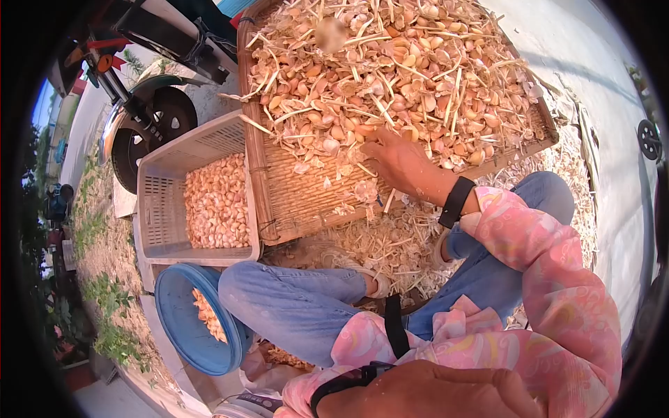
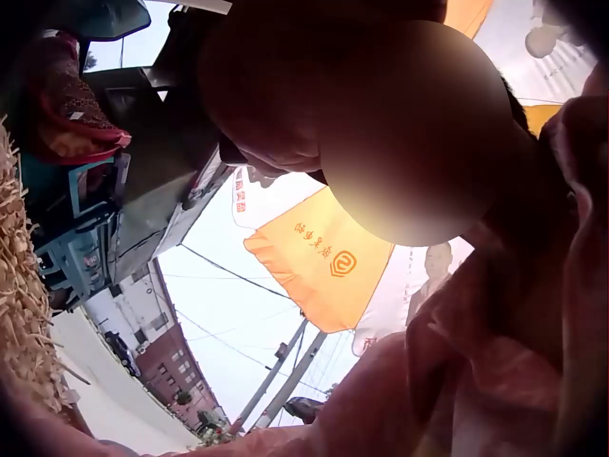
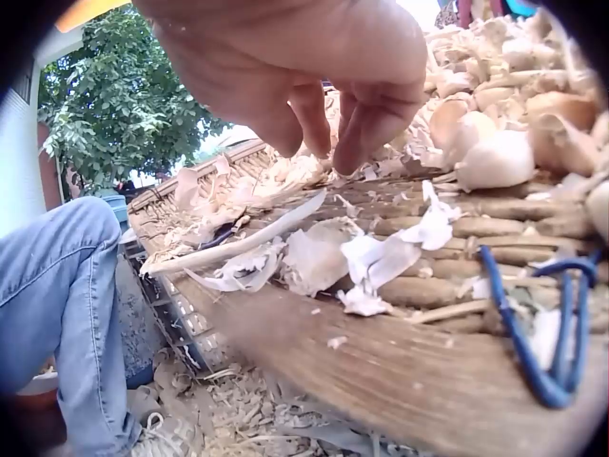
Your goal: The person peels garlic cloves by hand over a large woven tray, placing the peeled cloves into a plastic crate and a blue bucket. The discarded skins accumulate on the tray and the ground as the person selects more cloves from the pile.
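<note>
My right hand (image 1: 408, 164) reaches over a woven tray (image 1: 286, 191) heaped with garlic cloves (image 1: 418, 90), dry stems and papery skins. In the right wrist view, its bent fingers (image 3: 354, 138) point down with their tips among the skins at the edge of the heap; nothing gripped shows between them. A pale stem (image 3: 238, 243) and loose white skins (image 3: 390, 252) lie on the tray in front of it. Low in the head view, my left hand (image 1: 432, 390) is close to my body, back upward, its fingertips hidden. The left wrist view looks up past it.
Left of the tray stands a plastic crate (image 1: 160, 188) with peeled cloves inside. A blue bucket (image 1: 174, 306) with more cloves sits by my knee. Skins and stems litter the ground (image 1: 404, 258). A wheeled vehicle (image 1: 153, 118) is parked behind the crate.
</note>
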`<state>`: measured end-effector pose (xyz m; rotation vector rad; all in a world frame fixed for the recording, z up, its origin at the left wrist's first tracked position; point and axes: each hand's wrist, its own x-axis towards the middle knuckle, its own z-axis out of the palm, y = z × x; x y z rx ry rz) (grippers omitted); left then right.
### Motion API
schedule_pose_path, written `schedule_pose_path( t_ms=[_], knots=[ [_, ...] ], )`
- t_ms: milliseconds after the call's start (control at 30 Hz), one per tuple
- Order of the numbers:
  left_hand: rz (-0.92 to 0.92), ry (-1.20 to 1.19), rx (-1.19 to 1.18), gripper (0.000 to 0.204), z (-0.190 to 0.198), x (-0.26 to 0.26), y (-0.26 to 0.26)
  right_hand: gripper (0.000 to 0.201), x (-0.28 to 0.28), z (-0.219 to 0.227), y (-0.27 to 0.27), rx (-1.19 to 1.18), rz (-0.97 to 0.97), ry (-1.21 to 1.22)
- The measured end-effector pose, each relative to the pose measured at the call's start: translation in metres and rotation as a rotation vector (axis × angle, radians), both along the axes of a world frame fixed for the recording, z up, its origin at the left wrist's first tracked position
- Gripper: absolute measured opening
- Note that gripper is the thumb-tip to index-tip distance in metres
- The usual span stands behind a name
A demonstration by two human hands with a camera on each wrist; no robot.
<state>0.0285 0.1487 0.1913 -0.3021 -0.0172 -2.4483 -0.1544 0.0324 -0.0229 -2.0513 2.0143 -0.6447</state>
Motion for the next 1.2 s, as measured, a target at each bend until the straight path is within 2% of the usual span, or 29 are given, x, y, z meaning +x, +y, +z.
schedule_pose_path(
  t_ms=[33,67,167,300,333,433,467,600,667,767,833,867,933,967,1000,1033,1067,1100,1133,1167,1200],
  knots=[
    [-0.011,-0.026,0.041,0.019,0.003,0.002,-0.002,0.019,0.002,0.006,-0.001,0.075,-0.029,0.032],
    [0.004,-0.024,-0.038,0.019,-0.002,0.003,-0.007,0.017,0.003,0.004,-0.003,0.025,-0.043,0.063],
    [0.129,-0.012,-0.295,0.020,-0.012,-0.001,-0.017,0.018,0.000,0.000,-0.014,-0.196,0.101,0.228],
    [0.260,0.080,-0.437,0.019,-0.026,-0.007,-0.015,0.016,0.017,-0.006,-0.025,-0.247,0.193,0.234],
    [0.284,0.091,-0.438,0.019,-0.026,-0.007,-0.013,0.012,0.020,-0.003,-0.026,-0.246,0.200,0.249],
    [0.425,0.008,-0.466,0.019,-0.017,0.008,-0.018,0.017,0.028,0.002,-0.035,-0.042,0.193,0.262],
    [0.495,0.002,-0.532,0.019,-0.016,0.013,-0.024,0.017,0.033,0.011,-0.036,0.006,0.176,0.185],
    [0.744,-0.259,-0.969,0.019,0.011,0.060,-0.069,0.019,0.047,0.014,-0.037,-0.029,0.204,0.124],
    [0.872,-0.574,-1.040,0.018,0.013,0.087,-0.074,0.019,0.047,0.015,-0.034,0.024,0.200,0.107],
    [1.144,-1.431,-0.877,0.021,-0.007,0.117,-0.108,0.018,0.045,0.005,-0.034,-0.022,0.207,0.139],
    [1.406,-1.984,-1.189,0.025,-0.062,0.142,-0.160,0.020,0.045,0.005,-0.032,-0.087,0.210,0.151],
    [1.363,-2.084,-1.284,0.028,-0.098,0.156,-0.171,0.021,0.045,0.005,-0.030,-0.112,0.212,0.159],
    [1.093,-2.082,-1.252,0.032,-0.127,0.142,-0.181,0.020,0.042,0.010,-0.033,-0.110,0.251,-0.066],
    [0.859,-1.969,-1.113,0.032,-0.141,0.126,-0.178,0.020,0.038,0.010,-0.029,-0.091,0.264,-0.170],
    [0.615,-1.820,-0.966,0.033,-0.155,0.105,-0.171,0.020,0.034,-0.008,-0.032,-0.094,0.216,-0.312],
    [0.556,-1.749,-0.885,0.033,-0.166,0.083,-0.164,0.016,0.035,0.008,-0.029,0.080,0.162,-0.475],
    [0.482,-1.663,-0.802,0.033,-0.174,0.061,-0.163,0.017,0.033,0.006,-0.027,0.181,0.120,-0.649],
    [0.411,-1.577,-0.732,0.033,-0.181,0.039,-0.165,0.016,0.029,0.003,-0.025,0.199,0.172,-0.731],
    [0.359,-1.504,-0.675,0.032,-0.184,0.020,-0.165,0.014,0.031,0.001,-0.023,0.119,0.197,-0.879],
    [0.305,-1.449,-0.623,0.032,-0.187,0.007,-0.164,0.013,0.032,0.016,-0.016,0.139,0.202,-0.977],
    [0.285,-1.402,-0.625,0.030,-0.192,-0.003,-0.163,0.012,0.031,0.016,-0.012,0.090,0.176,-0.917]
  ],
)
